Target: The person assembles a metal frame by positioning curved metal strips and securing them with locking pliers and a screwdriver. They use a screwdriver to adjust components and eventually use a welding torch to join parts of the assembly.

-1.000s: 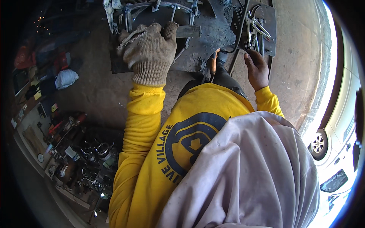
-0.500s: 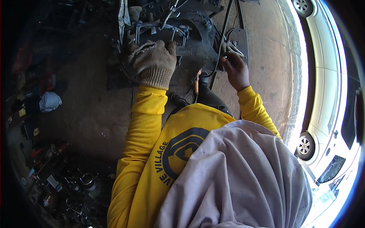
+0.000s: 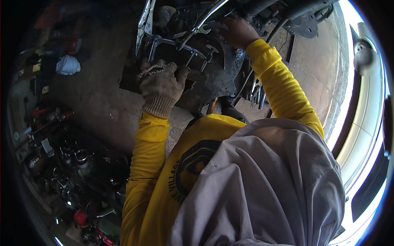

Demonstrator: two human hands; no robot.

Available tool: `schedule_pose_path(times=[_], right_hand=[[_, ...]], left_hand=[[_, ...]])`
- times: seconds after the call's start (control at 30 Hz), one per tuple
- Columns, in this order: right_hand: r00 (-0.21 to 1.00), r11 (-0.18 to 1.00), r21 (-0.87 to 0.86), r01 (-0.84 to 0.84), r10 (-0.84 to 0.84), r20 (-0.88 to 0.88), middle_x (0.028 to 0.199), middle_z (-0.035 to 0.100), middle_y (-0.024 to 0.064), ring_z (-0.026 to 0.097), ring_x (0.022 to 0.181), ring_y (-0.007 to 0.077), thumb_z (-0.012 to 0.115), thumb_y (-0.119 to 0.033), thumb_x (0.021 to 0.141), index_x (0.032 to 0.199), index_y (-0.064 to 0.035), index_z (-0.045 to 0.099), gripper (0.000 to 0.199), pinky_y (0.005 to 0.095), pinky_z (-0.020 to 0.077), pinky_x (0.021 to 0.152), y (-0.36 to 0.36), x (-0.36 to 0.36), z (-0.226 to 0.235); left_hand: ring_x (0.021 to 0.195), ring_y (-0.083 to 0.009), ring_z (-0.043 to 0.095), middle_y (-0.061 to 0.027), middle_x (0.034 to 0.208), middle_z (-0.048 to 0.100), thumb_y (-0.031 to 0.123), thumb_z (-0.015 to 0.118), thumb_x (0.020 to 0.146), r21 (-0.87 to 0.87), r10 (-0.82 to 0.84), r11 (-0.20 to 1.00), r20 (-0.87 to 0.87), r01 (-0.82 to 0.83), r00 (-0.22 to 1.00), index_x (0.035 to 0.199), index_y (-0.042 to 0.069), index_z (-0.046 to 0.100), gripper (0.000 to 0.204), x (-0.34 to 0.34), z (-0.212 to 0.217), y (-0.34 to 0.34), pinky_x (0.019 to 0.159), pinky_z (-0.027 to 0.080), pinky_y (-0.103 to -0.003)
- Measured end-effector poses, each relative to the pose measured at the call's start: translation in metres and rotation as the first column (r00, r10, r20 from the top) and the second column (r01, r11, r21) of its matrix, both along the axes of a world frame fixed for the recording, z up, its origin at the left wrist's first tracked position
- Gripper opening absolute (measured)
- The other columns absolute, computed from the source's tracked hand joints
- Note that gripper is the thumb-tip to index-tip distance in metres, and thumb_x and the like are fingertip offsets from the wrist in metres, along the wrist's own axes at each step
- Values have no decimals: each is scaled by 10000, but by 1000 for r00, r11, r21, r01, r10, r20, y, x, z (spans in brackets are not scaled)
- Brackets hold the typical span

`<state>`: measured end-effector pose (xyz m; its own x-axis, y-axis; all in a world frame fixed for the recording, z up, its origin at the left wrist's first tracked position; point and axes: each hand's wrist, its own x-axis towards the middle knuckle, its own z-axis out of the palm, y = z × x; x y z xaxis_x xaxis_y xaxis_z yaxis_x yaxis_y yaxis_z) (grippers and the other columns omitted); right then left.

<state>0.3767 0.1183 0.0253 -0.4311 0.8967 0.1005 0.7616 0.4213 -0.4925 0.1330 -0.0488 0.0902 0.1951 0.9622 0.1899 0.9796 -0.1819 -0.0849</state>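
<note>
My left hand (image 3: 162,84), in a worn knit glove, lies knuckles up on a dark greasy metal plate (image 3: 217,69) on the concrete floor, holding nothing that I can see. A chrome rack of wrenches (image 3: 176,45) is just beyond its fingertips. My bare right hand (image 3: 240,30) reaches far forward, with its fingers at a combination wrench (image 3: 204,28) and dark machine parts. Whether it grips the wrench is hidden. Both arms are in yellow sleeves, and a grey hood fills the lower right of the view.
Locking pliers (image 3: 144,22) hang at the top, left of the rack. A bundle of wrenches (image 3: 256,92) lies under my right forearm. A white cloth bundle (image 3: 67,64) and a heap of engine parts and cans (image 3: 69,164) line the left. A white car (image 3: 369,123) stands close on the right.
My right hand has moved forward and to the left, from the tools on the right up to the wrench at the top. The gloved left hand has stayed on the plate while the view shifted.
</note>
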Motion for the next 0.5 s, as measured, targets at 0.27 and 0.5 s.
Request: schedule_pose_path(times=[0.27, 0.5], right_hand=[[913, 947, -105, -305, 322, 249, 1080, 712, 181, 689, 997, 390, 623, -370, 991, 1165, -106, 687, 323, 481, 558, 850, 21, 6, 8], [877, 805, 370, -464, 359, 319, 902, 700, 139, 696, 862, 353, 666, -170, 839, 893, -50, 696, 135, 454, 573, 704, 13, 21, 41]], left_hand=[[754, -188, 688, 11, 836, 690, 368, 784, 858, 12, 21, 1000, 60, -22, 998, 881, 230, 756, 143, 6, -5, 0, 946, 515, -474], [822, -170, 709, 44, 913, 732, 345, 782, 863, 68, -61, 996, -24, 63, 998, 903, 265, 795, 90, -2, -9, 1, 961, 510, -522]])
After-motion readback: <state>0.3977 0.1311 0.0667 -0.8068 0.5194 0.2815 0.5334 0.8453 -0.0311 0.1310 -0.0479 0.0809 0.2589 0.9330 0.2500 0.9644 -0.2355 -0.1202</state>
